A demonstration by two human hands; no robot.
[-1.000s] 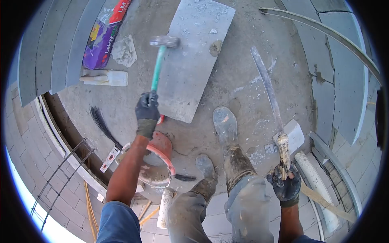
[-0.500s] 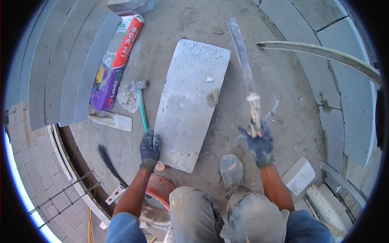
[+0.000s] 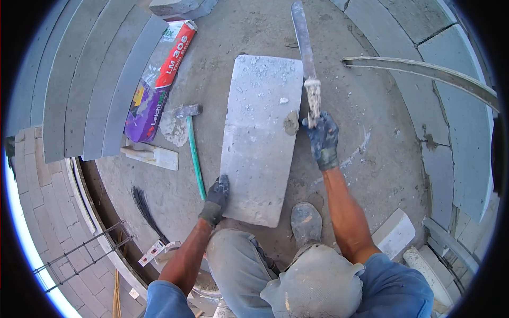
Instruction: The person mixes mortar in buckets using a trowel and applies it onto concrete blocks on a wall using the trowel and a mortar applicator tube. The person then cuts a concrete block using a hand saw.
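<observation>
A pale grey concrete block (image 3: 260, 143) lies flat on the floor in front of me, with crumbs and a mortar patch on its top. My left hand (image 3: 217, 197), in a dark glove, grips its lower left edge. In my gloved right hand (image 3: 323, 137) is a machete, held by its wrapped handle. The machete (image 3: 304, 45) points away from me, its handle close beside the block's right edge. A hammer (image 3: 194, 151) with a green handle lies left of the block, near a trowel-like float (image 3: 154, 157).
A red and purple mortar bag (image 3: 161, 82) lies beside stacked grey blocks (image 3: 106, 74) at the left. A black-bristled brush (image 3: 146, 212) and a spirit level (image 3: 152, 253) are at lower left. A metal bar (image 3: 419, 68) juts in from the right. Wire mesh (image 3: 87, 259) sticks out at left.
My right hand has brought the machete up and left, close to the block. The block has turned slightly, and my left hand now sits on its lower left edge.
</observation>
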